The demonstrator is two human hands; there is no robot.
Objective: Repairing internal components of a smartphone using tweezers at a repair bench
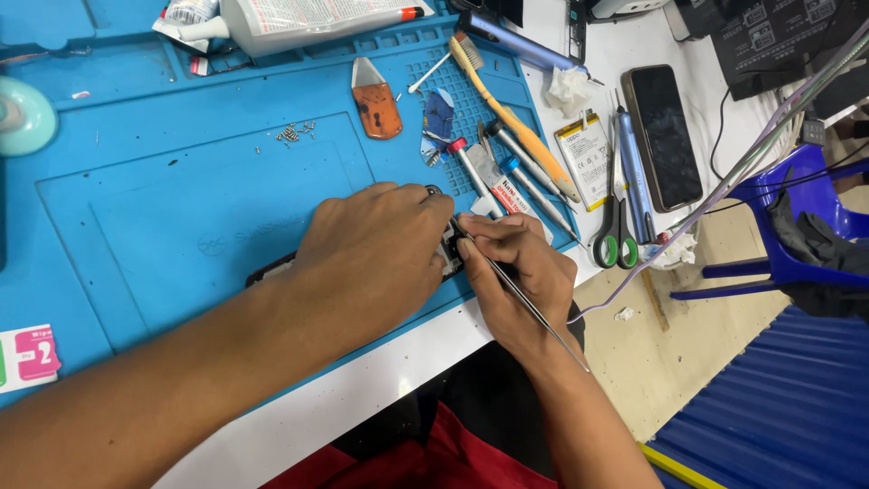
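1. We've got the left hand (pixel 371 258) laid flat, palm down, over a dark phone (pixel 450 256) at the near edge of the blue mat (pixel 181 208). The fingers are curled loosely over it, pressing it in place; only its ends peek out on either side of the hand.
2. Our right hand (pixel 516 272) is pinched shut on thin metal tweezers (pixel 516 290), tips meeting the phone just beside the left fingertips, and the long end slants back over the wrist.
3. Just beyond the hands lies a cluster of screwdrivers (pixel 525 177), with a yellow-handled brush (pixel 511 113) running diagonally past them.
4. An orange pry tool (pixel 377 104) sits farther up the mat, and a scatter of tiny screws (pixel 291 134) lies to its left.
5. Off the mat's right edge we see a flat battery (pixel 587 154), green-handled scissors (pixel 615 231) and a second phone (pixel 663 136), screen dark, lying face up on the white table (pixel 362 389).
6. At the mat's top sits a white tube (pixel 308 18) with a red cap; a teal disc (pixel 23 116) is at the far left edge.
7. Pink-and-white wipe packets (pixel 27 355) lie at the near left corner.
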